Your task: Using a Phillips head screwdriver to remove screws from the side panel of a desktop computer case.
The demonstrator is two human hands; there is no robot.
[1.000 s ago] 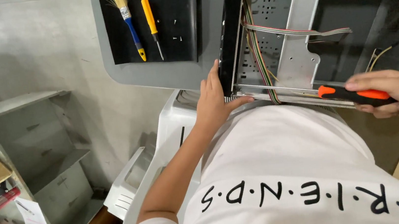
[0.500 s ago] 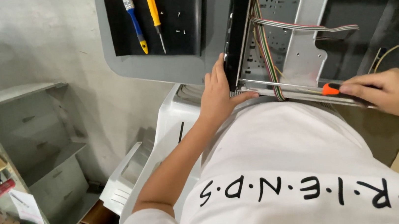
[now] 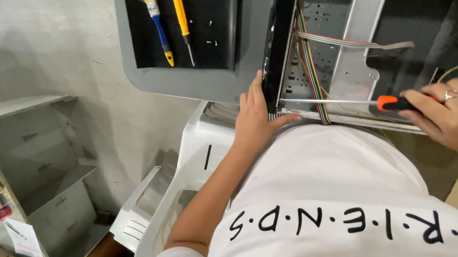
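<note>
Computer case, open, holds ribbon cable, seemingly loose wires.

brush lies left of screwdriver on panel.

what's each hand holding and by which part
Right hand holds a long screwdriver by its orange-and-black handle. Left hand holds nothing; it rests on the open computer case at its front edge.

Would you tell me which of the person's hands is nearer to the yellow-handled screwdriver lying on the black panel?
Left. The left hand rests on the case edge just below the yellow-handled screwdriver; the right hand is far off to the right, gripping an orange-handled screwdriver.
</note>
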